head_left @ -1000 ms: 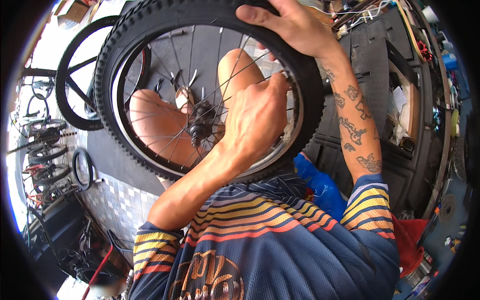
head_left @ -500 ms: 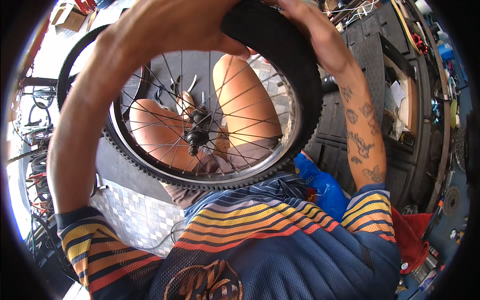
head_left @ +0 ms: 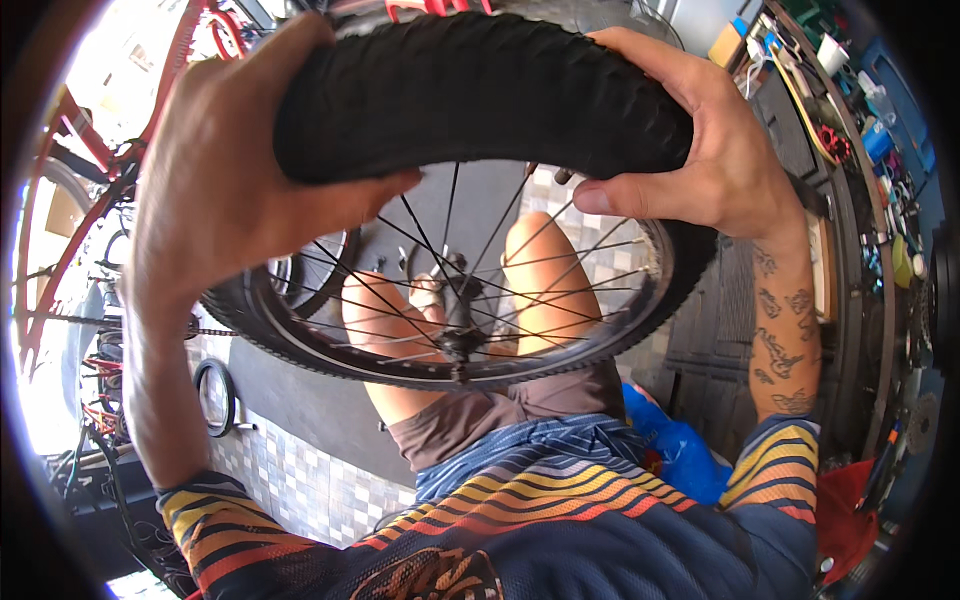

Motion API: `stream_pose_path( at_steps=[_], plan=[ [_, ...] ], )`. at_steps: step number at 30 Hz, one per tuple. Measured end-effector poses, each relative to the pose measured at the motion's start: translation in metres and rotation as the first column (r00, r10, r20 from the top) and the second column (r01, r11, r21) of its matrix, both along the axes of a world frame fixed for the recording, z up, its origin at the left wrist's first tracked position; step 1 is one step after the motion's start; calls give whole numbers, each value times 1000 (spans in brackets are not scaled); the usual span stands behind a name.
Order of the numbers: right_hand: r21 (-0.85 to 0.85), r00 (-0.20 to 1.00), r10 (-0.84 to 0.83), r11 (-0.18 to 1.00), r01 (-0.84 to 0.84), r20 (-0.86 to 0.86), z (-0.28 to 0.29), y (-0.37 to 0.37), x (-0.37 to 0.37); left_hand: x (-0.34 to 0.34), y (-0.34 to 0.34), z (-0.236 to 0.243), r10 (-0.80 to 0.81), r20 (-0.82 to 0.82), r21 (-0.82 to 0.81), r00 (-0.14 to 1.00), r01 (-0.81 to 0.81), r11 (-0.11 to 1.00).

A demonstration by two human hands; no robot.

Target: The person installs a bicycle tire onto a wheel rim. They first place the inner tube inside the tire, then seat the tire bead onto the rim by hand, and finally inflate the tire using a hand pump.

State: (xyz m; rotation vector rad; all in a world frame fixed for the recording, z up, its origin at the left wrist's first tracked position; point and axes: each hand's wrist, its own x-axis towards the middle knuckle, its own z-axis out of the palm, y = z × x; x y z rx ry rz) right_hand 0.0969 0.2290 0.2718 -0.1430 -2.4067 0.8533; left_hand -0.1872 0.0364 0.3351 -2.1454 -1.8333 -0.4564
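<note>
A bicycle wheel with a black knobby tyre (head_left: 480, 100) is held up in front of me, tilted, its far side raised closest to the camera. My left hand (head_left: 235, 160) wraps round the tyre at the upper left, thumb over the inner edge; it is somewhat smeared by motion. On the upper right, my right hand (head_left: 700, 150) clasps the same tyre, with its thumb pointing inward along the edge by the rim. Thin dark spokes run to the hub (head_left: 460, 345) near the lower part of the wheel. My knees and shorts show through the spokes.
A red bicycle frame (head_left: 90, 210) stands at the left. Another wheel (head_left: 320, 270) is beyond my left knee. A small tyred wheel (head_left: 215, 395) lies lower left. On the right are a blue plastic bag (head_left: 675, 450), dark drawers (head_left: 715, 345) and a tool-covered bench (head_left: 850, 150).
The hands have moved farther apart on the tyre, the right one now lower and fully visible. The wheel has tilted and shifted slightly right. The view has shifted too.
</note>
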Motion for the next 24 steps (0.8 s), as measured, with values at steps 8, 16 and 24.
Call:
stream_pose_path(
  at_steps=[8,16,24],
  plan=[
    [247,981,167,951,-187,100,0,-13,-53,31,-7,-27,-102,40,4,994,102,995],
    [-81,926,197,980,-180,323,11,-21,-54,20,15,-15,-130,122,-317,984,163,934],
    [-322,871,336,920,-223,357,17,-27,-53,40,5,7,14,176,-523,984,82,848]
  ],
)
